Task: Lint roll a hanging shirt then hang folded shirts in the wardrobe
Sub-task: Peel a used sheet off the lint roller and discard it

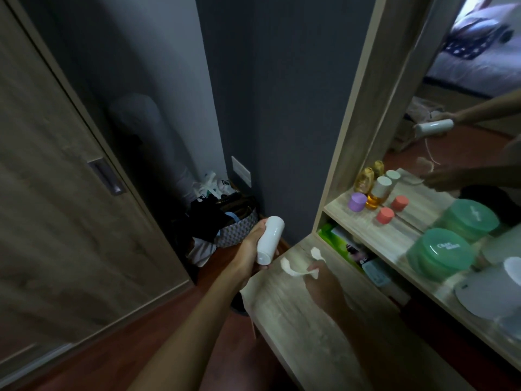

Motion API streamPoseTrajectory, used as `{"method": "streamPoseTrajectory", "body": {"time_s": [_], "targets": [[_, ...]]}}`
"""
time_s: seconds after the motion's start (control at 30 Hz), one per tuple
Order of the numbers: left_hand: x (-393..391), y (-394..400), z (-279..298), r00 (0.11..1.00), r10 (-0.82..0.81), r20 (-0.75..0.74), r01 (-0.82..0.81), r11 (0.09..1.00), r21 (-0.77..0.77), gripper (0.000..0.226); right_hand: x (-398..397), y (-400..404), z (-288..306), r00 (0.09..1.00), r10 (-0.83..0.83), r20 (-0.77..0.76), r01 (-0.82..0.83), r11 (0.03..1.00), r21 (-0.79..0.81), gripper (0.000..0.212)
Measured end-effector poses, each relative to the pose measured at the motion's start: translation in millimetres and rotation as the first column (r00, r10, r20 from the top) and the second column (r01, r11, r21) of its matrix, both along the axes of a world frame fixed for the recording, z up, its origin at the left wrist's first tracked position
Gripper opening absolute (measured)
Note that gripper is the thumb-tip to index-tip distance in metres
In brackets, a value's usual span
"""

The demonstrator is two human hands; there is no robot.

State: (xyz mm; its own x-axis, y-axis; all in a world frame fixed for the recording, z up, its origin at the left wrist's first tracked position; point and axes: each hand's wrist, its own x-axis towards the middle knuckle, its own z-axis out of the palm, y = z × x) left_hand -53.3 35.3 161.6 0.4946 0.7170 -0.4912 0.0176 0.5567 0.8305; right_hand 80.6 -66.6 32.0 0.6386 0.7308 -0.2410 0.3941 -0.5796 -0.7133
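My left hand [249,246] grips a white lint roller [269,239], held upright just left of the wooden dresser top [296,314]. My right hand [324,286], blurred, is over the dresser top and pinches a torn, crumpled sheet of white lint-roller paper [298,266]. The wardrobe's sliding wooden door [56,193] with its dark recessed handle [105,176] fills the left side and looks shut. No shirt is in sight.
A patterned basket [236,230] stuffed with clothes and bags sits on the floor in the corner. The dresser shelf [366,224] carries small bottles, coloured caps and green round tubs [439,253]. The mirror [465,94] reflects my arms and a bed.
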Motion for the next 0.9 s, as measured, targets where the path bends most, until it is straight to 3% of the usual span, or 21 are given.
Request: {"method": "streamPoseTrajectory", "body": {"time_s": [0.1, 0.2, 0.33, 0.43, 0.9], "targets": [[5.4, 1.7, 1.6, 0.995, 0.043, 0.087, -0.039, 0.998, -0.042, 0.042, 3.4, -15.3, 41.0, 0.998, -0.003, -0.058, 0.013, 0.985, 0.173, 0.031], [11.1, -0.4, -0.8, 0.992, 0.036, 0.119, -0.032, 0.999, -0.035, 0.041, 6.5, -31.4, 77.1, 0.997, 0.053, -0.060, -0.035, 0.963, 0.267, 0.056], [22.1, -9.6, -3.7, 0.995, -0.030, 0.094, 0.035, 0.998, -0.052, 0.040, 4.1, -46.4, 97.1, 0.994, 0.071, 0.087, -0.093, 0.958, 0.272, 0.094], [35.4, -20.8, -1.8, 0.992, -0.078, 0.094, 0.081, 0.996, -0.029, 0.039, -0.3, -54.7, 100.7, 0.981, 0.075, 0.178, -0.122, 0.955, 0.270, 0.112], [54.2, -52.4, 3.3, 0.912, -0.270, 0.309, 0.280, 0.960, 0.012, 0.027, -9.8, -82.6, 124.5, 0.958, -0.073, 0.278, -0.020, 0.948, 0.319, 0.118]]}}
